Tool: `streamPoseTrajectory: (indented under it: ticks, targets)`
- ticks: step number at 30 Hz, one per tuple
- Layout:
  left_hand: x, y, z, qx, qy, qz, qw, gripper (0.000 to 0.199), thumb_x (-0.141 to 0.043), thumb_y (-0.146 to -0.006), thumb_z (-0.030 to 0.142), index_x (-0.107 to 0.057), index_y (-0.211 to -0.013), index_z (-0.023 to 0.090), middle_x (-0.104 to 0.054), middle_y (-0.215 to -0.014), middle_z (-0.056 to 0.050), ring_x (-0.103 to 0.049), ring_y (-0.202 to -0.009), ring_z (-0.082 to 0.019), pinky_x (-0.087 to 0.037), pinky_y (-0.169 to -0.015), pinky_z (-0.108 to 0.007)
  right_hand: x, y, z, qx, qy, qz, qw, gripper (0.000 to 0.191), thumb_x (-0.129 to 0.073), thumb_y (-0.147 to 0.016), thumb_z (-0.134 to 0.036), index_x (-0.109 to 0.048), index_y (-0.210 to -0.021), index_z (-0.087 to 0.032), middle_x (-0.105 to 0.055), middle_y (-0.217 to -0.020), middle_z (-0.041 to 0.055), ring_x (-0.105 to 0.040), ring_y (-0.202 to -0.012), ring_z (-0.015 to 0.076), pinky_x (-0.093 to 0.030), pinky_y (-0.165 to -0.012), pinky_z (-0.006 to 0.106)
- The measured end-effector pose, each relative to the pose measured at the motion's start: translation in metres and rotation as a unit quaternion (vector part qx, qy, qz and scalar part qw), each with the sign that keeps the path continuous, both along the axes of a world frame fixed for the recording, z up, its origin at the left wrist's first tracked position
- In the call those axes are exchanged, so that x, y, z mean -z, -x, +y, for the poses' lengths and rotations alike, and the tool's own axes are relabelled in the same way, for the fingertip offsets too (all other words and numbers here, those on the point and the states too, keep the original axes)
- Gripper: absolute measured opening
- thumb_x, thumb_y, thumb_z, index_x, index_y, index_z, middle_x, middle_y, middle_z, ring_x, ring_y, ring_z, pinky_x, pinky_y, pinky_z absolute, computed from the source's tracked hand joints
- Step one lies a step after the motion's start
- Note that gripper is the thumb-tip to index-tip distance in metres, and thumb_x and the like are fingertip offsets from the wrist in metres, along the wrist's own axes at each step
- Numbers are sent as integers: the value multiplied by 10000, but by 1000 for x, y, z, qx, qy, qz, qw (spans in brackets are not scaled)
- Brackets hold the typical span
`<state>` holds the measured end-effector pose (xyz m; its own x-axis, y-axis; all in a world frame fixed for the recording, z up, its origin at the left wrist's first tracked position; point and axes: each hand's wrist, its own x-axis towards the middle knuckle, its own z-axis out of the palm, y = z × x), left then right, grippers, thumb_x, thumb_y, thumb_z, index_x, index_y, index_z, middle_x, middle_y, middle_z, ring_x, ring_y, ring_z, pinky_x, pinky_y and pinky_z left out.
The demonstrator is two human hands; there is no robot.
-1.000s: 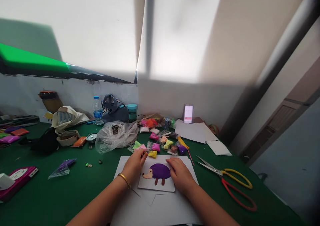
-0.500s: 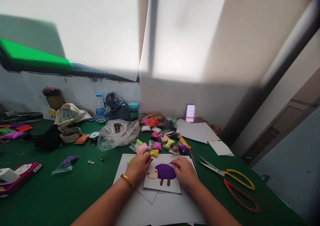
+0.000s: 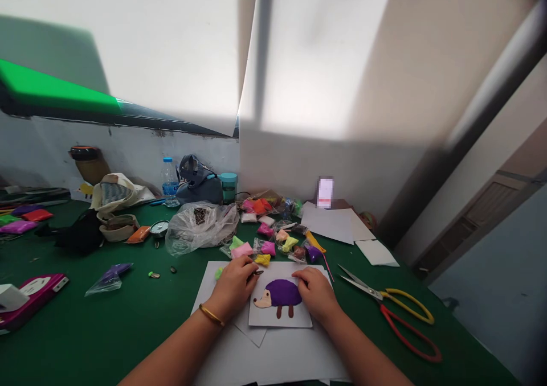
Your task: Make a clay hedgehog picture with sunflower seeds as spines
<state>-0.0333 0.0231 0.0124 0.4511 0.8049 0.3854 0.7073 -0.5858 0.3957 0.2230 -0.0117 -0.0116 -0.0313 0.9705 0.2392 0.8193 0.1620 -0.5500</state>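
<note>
White rectangular card [image 3: 265, 316] w/ flat, clay-like purple hedgehog [image 3: 284, 292], mid-sheet

Card lies flat b/w the hands, straight in front of the wearer, prob. so both reach it easily. Hedgehog has peach face, dark nose, two brown legs.

L hand [image 3: 234, 286]: fingertips pinched on a slim dark seed-like piece [image 3: 259, 272] near card's upper L corner; tip pokes out, prob. held by one end for control. Touching card or not: can't tell.

R hand [image 3: 317, 296]: fingers loosely bent, tips on card's upper R edge, prob. steadying it; can't tell if thumb pinches too.

Under card: smaller white paper piece [image 3: 256, 336], then big white sheet [image 3: 273, 360], prob. protecting the green table [image 3: 145, 335].

Just beyond: yellow clay lump [image 3: 262, 260], pink clay packet [image 3: 242, 250], prob. kept close for colours. Behind L hand, crumpled clear plastic bag [image 3: 220, 224] w/ dark bits. On R, big metal scissors [image 3: 380, 296], yellow & red handles, blades parted, set aside but reachable.
</note>
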Motion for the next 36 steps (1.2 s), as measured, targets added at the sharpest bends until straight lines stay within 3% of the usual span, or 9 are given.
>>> streamPoseTrajectory:
  ticks: [5, 9, 15, 17, 21, 26, 31, 34, 36]
  targets:
    - [-3, 0, -3, -10, -20, 28, 999, 241, -518, -941, 302, -725, -1059, 265, -631, -1204, -96, -577, -1114, -276, -457, -940, -404, 2, 0, 1, 4, 1, 3, 1000, 354, -444, -837, -150, -746, -1007, -222, -712, -1011, 63, -619, -1024, 226, -458, -914, 345]
    - [-2, -1, -3, -11, -31, 65, 997, 265, -629, -883, 320, -699, -1139, 339, -617, -1265, -62, -539, -1188, -296, -426, -946, -419, 1, 1, 0, -9, -5, 1, 1000, 345, -451, -839, -145, -747, -1001, -217, -714, -992, 62, -620, -1014, 224, -456, -919, 341]
    - [-4, -3, 3, -46, -27, 88, 995, 191, -569, -916, 259, -754, -955, 287, -659, -1165, -68, -586, -1079, -263, -419, -882, -384, 1, 2, -1, -12, -8, 16, 1000, 329, -453, -848, -158, -736, -1007, -210, -710, -1008, 60, -617, -1024, 227, -454, -918, 343]
    - [-6, -3, 4, -52, -23, 77, 995, 237, -543, -918, 222, -729, -1052, 283, -678, -1128, -71, -598, -1056, -255, -419, -869, -370, 0, 1, -2, -3, -22, 30, 999, 304, -448, -859, -180, -726, -978, -212, -706, -1005, 62, -618, -1013, 228, -462, -901, 341]
    - [-8, -2, 3, -73, -13, 48, 996, 526, -438, -867, 48, -574, -1327, 265, -713, -1085, -67, -624, -1027, -231, -408, -888, -355, -8, -6, 2, 30, -65, 26, 997, 264, -435, -881, -234, -689, -947, -207, -689, -972, 74, -616, -952, 231, -470, -840, 334]
    - [-6, -3, 2, -82, -30, 43, 995, 633, -445, -762, -25, -585, -1308, 264, -654, -1252, -71, -584, -1152, -243, -387, -940, -383, -31, -31, 40, 117, -31, -100, 988, 348, -427, -909, -266, -619, -1199, -244, -640, -1190, 64, -550, -1120, 237, -430, -918, 332]
    - [-9, -2, -1, -75, -55, 30, 995, 395, -524, -825, 90, -688, -1140, 264, -644, -1251, -75, -571, -1155, -265, -385, -968, -414, -46, -50, 105, 161, 24, -140, 977, 526, -531, -872, -308, -504, -1389, -211, -525, -1399, 117, -460, -1262, 305, -406, -957, 379]
    - [-12, -1, -4, -80, -72, 26, 994, 294, -538, -873, 164, -703, -1094, 264, -645, -1243, -79, -558, -1163, -280, -374, -979, -444, -47, -52, 132, 156, 59, -164, 972, 612, -630, -806, -337, -502, -1397, -247, -548, -1385, 113, -471, -1256, 331, -424, -915, 400]
    - [-13, 0, -5, -84, -83, 23, 993, 286, -535, -881, 169, -702, -1091, 268, -643, -1242, -76, -545, -1180, -283, -370, -984, -451, -48, -51, 140, 152, 73, -178, 970, 515, -617, -813, -311, -577, -1325, -271, -611, -1301, 104, -512, -1210, 325, -422, -901, 407]
